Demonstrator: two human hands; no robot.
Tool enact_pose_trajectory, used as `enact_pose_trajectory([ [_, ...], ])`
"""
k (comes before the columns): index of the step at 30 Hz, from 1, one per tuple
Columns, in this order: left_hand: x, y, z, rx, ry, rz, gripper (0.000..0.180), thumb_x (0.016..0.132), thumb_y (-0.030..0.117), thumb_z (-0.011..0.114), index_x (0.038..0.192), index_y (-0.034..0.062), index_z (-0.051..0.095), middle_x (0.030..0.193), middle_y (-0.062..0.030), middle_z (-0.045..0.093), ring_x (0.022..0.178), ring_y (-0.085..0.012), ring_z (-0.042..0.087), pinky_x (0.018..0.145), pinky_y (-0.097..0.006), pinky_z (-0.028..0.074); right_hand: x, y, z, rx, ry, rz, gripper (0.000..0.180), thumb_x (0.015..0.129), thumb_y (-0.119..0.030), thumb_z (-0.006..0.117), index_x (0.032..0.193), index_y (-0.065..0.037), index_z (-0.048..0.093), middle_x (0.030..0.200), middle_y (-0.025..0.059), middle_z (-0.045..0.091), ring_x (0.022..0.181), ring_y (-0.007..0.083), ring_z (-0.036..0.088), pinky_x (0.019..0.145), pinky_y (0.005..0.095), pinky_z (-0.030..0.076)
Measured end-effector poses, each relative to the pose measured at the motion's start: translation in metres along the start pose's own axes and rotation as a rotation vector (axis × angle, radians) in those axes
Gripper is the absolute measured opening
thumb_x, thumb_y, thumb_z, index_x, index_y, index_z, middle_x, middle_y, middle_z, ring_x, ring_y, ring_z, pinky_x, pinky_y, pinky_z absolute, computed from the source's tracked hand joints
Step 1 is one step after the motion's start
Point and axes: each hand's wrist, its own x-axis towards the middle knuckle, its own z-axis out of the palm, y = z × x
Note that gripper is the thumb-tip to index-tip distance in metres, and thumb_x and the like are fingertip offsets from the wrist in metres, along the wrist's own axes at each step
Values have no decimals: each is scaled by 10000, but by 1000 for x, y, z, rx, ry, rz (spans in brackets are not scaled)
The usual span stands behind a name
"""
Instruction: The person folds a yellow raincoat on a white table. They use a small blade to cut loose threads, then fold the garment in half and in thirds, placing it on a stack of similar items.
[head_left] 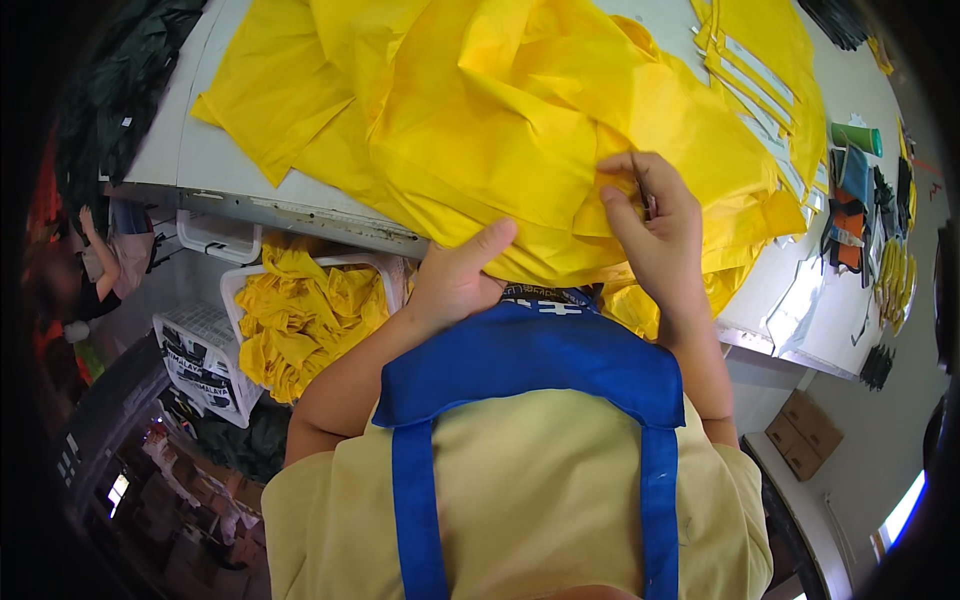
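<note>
A large heap of yellow, smooth-looking cloth [480,120] spreads over the white table, its near edge hanging at my waist. My left hand [462,277] grips that near edge, thumb on top and the other fingers hidden beneath the fabric. To the right, my right hand [660,230] hovers at the cloth with thumb and index finger curled toward each other. A small dark metal tool [646,200], like thread snips, sits inside its fingers, mostly covered by them.
A white basket [232,290] of crumpled yellow cloth stands below the table's left edge. Layered yellow pieces [760,80] lie at the far right, near a green cylinder [857,139]. Dark green cloth [125,90] is piled at far left; another person [110,265] is there. Cardboard boxes [803,435] sit lower right.
</note>
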Motion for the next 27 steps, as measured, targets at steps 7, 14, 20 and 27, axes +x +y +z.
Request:
enact_pose_trajectory([
  [7,-4,12,10,267,98,161,385,920,45,499,1291,-10,411,1279,-128,503,1170,-247,487,1004,-389,369,-12,-24,-14,-508,153,-469,285,673,0,736,943,-66,676,835,75,532,708,197,590,598,288,486],
  [14,4,22,28,72,94,266,264,913,78,562,1161,-16,561,1121,-67,614,1022,-143,565,895,-287,439,-9,-18,8,-158,-55,-446,352,612,153,616,899,-42,669,845,87,581,694,192,597,584,265,481],
  [20,1,28,32,-163,62,161,407,927,78,517,1310,0,404,1273,-120,512,1171,-236,489,1008,-384,371,-6,-14,8,-54,-77,-515,241,689,136,607,854,-39,608,826,80,563,720,185,575,604,266,455],
  [27,-1,33,38,-339,1,80,484,956,132,458,1394,8,294,1404,-145,403,1292,-291,397,1088,-447,293,-4,-7,-18,519,-141,-186,209,786,-19,658,979,-52,586,918,49,566,833,151,547,769,240,442],
])
